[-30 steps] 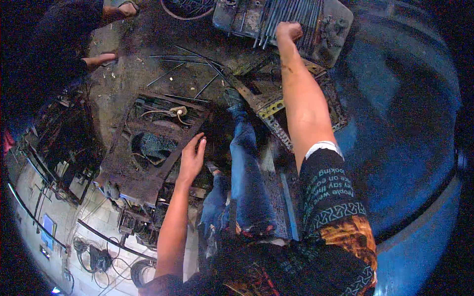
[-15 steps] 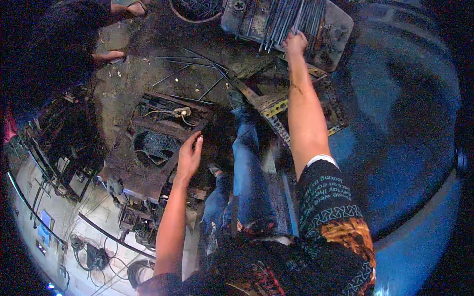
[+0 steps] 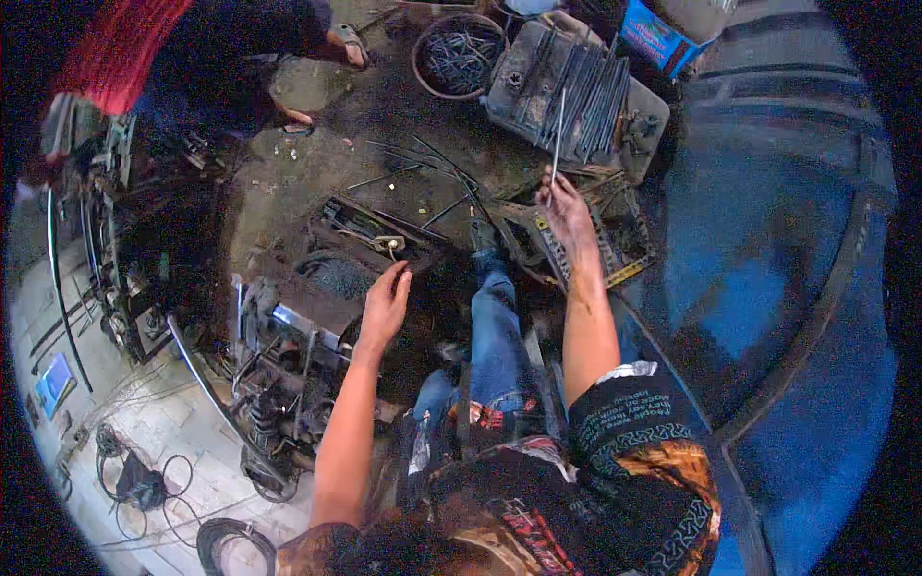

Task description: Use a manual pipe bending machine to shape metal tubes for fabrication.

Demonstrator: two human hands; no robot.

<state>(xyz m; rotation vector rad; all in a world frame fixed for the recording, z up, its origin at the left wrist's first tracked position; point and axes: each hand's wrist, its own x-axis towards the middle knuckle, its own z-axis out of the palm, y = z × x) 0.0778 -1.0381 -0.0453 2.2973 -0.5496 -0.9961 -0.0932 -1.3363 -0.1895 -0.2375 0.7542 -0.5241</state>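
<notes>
My right hand [image 3: 569, 216] is closed around the lower end of a thin metal rod [image 3: 559, 130], which points up and away from me. Beyond it, many similar dark rods [image 3: 597, 101] lie side by side on a grey, worn metal slab [image 3: 512, 104]. My left hand [image 3: 386, 305] is empty, its fingers loosely stretched out beside the near edge of a rusty machine bench. On that bench a small pale fitting [image 3: 389, 244] is visible, along with a heap of dark granules [image 3: 336, 276]. Whether the left fingertips touch the bench I cannot tell.
A round tub [image 3: 419, 82] of short metal pieces stands left of the slab. Loose rods [image 3: 451, 175] lie on the floor. A perforated metal frame [image 3: 626, 272] sits below the slab, and a blue-and-white container [image 3: 663, 40] behind. Another person's foot [image 3: 298, 123] is at upper left.
My right hand has drawn back from the rod pile toward me, bringing one rod with it. My left hand stays by the bench. The view has shifted, showing more at the far side.
</notes>
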